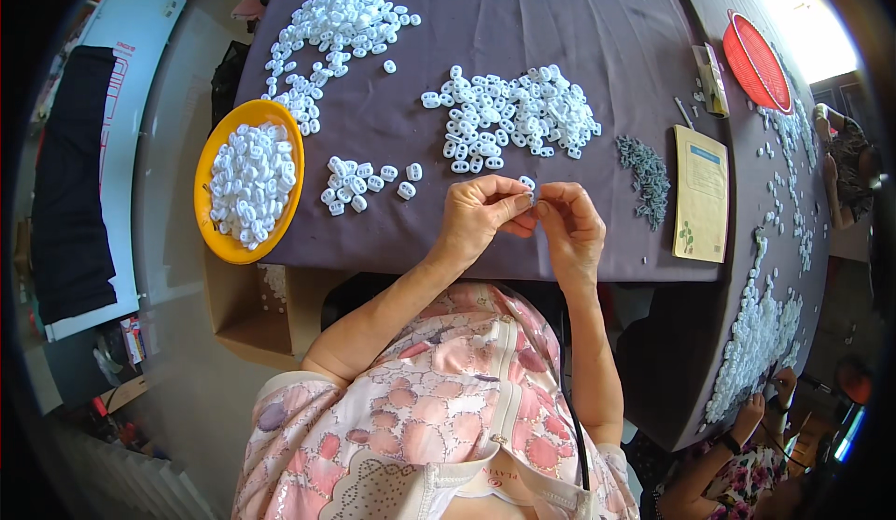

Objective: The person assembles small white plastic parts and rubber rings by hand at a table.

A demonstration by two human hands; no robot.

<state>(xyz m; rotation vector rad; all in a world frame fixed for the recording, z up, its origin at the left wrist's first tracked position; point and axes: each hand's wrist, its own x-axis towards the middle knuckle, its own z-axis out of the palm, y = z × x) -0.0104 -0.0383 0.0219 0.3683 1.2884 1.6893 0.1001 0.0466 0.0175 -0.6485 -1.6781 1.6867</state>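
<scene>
From my end, the dark-clothed table (579,16) looks crowded. A big heap of white pieces (341,16) spreads by its far left corner and trails down along the left edge. At the near left corner, a yellow bowl (296,184) full of the same pieces overhangs the edge, with an open cardboard box (247,329) below. A loose cluster (353,184) sits between the bowl and the left hand (481,217). Toward the right edge I have a patch of small grey parts (644,179), then a yellowish booklet (700,193) and, farther up, a small box (711,81). Past that edge, a second surface carries a red basket (758,61) and more scattered white pieces (761,329); a co-worker's hand (749,417) is busy at its near end.

What stands in my way is the middle heap (523,114), just beyond the fingertips and farther from the near edge.

The small white piece (527,184) is up at the fingertips where the hands meet, over the near edge's middle stretch. The left hand has it pinched between thumb and forefinger. The right hand (571,221) has its thumb and fingertips drawn together against the piece's right side; I can't tell whether they grip anything.
</scene>
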